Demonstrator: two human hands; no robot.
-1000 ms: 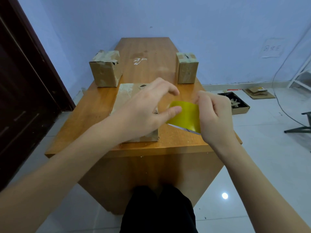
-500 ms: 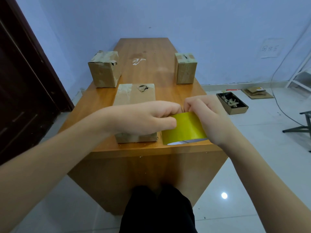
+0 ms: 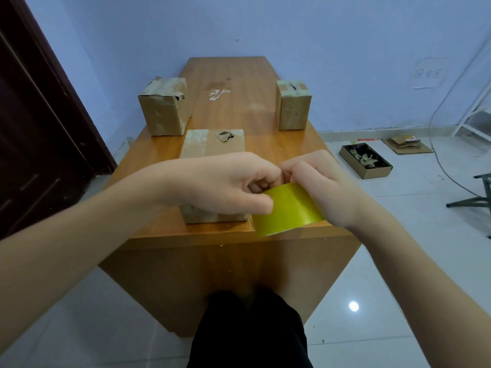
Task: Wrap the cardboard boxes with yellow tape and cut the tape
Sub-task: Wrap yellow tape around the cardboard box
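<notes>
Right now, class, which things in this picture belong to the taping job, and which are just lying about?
Belong to the job:
- yellow tape, gripped by left hand and right hand
- near box
- far-left box
- far-right box

Just lying about:
- clear scrap on the table
- tray of scraps on the floor
- flattened cardboard by the wall
</notes>
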